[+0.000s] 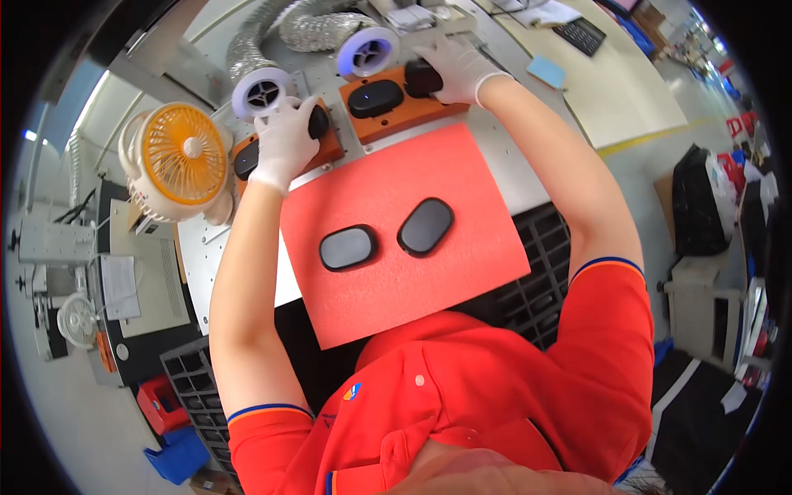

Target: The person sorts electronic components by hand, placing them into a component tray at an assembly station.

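Note:
My left hand [285, 147], in a white glove, reaches over the left orange fixture block [330, 147]. Its fingers are spread between two black rounded cases, one by the fingertips [318, 122] and one [246, 160] partly hidden by the hand. My right hand [459, 71], also gloved, has its fingers around a black case [421, 78] at the right end of the other orange block [396, 121]. Beside it a black oval case [375, 99] with a small blue light sits in the same block. Two more black cases, one flat [348, 247] and one slanted [426, 226], lie on a red sheet [396, 297].
Two silver ducts end in round vents, a left one [262, 92] and a right one [366, 53], close above the blocks. An orange and white fan [183, 155] stands left of my left hand. Right of my right arm are a blue pad [546, 72] and a keyboard [580, 36].

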Available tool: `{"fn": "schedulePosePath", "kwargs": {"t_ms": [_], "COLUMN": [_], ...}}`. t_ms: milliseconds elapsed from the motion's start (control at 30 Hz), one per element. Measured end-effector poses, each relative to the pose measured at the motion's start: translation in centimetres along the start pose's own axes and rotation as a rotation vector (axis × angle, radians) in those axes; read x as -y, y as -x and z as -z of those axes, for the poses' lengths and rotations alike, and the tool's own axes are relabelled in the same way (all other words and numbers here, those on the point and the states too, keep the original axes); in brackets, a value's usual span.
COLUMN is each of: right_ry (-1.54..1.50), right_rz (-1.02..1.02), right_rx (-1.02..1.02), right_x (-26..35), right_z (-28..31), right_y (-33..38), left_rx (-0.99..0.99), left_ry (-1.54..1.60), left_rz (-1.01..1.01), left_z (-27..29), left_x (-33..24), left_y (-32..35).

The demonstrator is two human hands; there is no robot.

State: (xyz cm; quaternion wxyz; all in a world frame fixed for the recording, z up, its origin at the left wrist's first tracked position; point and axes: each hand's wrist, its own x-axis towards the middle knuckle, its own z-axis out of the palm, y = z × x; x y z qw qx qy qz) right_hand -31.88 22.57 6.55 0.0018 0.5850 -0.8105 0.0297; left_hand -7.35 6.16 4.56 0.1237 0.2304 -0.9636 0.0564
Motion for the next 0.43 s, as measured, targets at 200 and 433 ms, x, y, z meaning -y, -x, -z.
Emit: {"fn": "schedulePosePath", "kwargs": {"t_ms": [200,433], "right_ry": [-1.539,-1.817], "right_rz": [-0.039,-0.244], "right_rx": [0.155,0.362], "right_x": [1.8,5.0], "right_z": [3.0,-3.3], "right_y": [16.2,33.9], "left_rx": [-0.035,0.428], "left_ry": [0.431,0.982], "left_rz": [-0.58,-1.105], "left_z": [5.1,2.5], "left_x": [-11.5,-22.5], "left_y": [4.8,10.2]}}
